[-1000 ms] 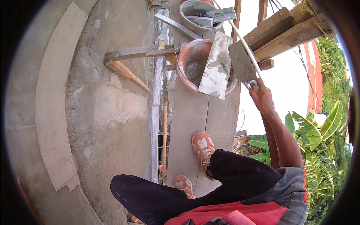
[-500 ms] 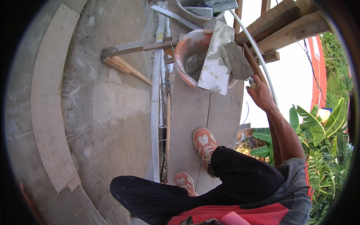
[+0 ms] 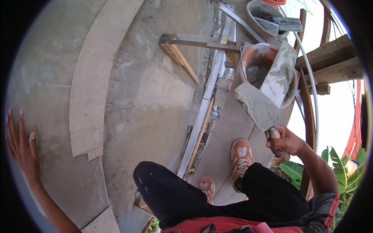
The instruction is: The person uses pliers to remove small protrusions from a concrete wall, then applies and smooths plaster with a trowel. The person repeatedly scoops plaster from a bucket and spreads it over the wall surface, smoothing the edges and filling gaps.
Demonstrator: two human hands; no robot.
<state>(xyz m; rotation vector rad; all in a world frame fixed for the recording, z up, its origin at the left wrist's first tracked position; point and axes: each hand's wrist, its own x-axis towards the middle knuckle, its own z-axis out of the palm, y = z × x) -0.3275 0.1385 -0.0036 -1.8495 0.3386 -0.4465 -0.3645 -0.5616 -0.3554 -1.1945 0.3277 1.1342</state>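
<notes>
At the far left my left hand [image 3: 23, 149], fingers spread, rests on a smooth grey surface [image 3: 48, 108] beside a curved pale strip [image 3: 87, 97]. My right hand [image 3: 285, 141] grips the handle of a trowel [image 3: 254, 106], its blade carrying grey mortar. Beyond the blade is a reddish bucket [image 3: 260, 66], stained inside, with a pale mortar-smeared rectangular board [image 3: 278, 75] lying across it.
Behind it stand another bucket [image 3: 256, 11] with dark tools and an orange container [image 3: 274, 2]. A wooden brace [image 3: 186, 40] and long metal straightedge [image 3: 208, 93] cross the middle. My feet are on boards [image 3: 219, 139]. Timber beams [image 3: 328, 70], a pipe and plants line the right.
My view has swung left. My left hand has appeared on the grey surface. The trowel has moved off the board on the bucket, toward me and to the left, with mortar on it.
</notes>
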